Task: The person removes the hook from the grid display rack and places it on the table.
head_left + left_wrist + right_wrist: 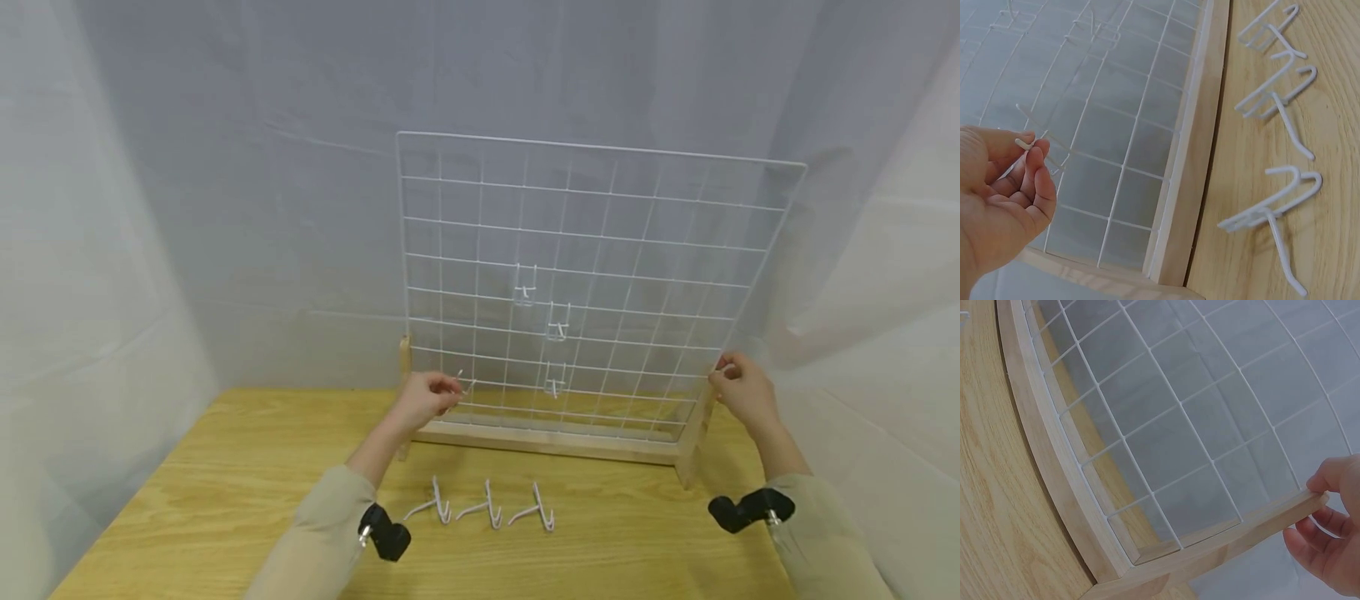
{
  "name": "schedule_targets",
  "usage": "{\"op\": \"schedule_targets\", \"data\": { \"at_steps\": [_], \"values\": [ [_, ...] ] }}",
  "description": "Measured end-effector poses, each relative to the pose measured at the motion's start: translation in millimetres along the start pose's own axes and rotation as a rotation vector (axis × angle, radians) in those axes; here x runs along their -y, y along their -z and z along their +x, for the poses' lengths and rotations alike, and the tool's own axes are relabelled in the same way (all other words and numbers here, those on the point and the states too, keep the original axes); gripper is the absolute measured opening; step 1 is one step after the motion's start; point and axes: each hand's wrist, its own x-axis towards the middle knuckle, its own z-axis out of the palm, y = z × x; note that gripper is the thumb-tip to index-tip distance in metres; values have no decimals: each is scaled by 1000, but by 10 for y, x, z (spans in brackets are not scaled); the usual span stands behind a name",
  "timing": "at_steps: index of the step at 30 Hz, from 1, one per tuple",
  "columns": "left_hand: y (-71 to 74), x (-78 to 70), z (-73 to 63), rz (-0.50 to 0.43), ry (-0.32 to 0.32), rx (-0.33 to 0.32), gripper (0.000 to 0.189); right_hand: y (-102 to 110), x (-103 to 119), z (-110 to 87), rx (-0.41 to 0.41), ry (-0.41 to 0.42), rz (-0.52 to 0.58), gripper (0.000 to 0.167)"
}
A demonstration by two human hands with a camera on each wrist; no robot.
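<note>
My left hand (426, 402) pinches a white wire hook (1029, 117) between thumb and fingertips, at the lower left of a white wire grid panel (600, 147). The hook's prongs point toward the grid; whether they touch its wires I cannot tell. My right hand (746, 392) holds the top of the right wooden upright (1260, 519), thumb on one side and fingers on the other. Three similar hooks hang around the middle of the grid: an upper hook (524, 293), a middle hook (558, 332) and a lower hook (554, 387).
In front of the stand, three more white hooks lie in a row on the wooden table (247, 467): a left one (437, 502), a middle one (490, 506) and a right one (538, 507). The grid stands in a wooden base (540, 443). Pale sheeting (225, 208) surrounds the table.
</note>
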Motion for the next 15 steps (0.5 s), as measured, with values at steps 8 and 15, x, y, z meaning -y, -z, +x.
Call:
{"op": "schedule_targets", "data": {
  "at_steps": [8, 15],
  "values": [
    [93, 133, -94, -9, 8, -1, 18, -3, 16, -6, 5, -3, 0, 17],
    [160, 265, -177, 15, 67, -32, 16, 2, 23, -6, 4, 2, -9, 17]
  ]
}}
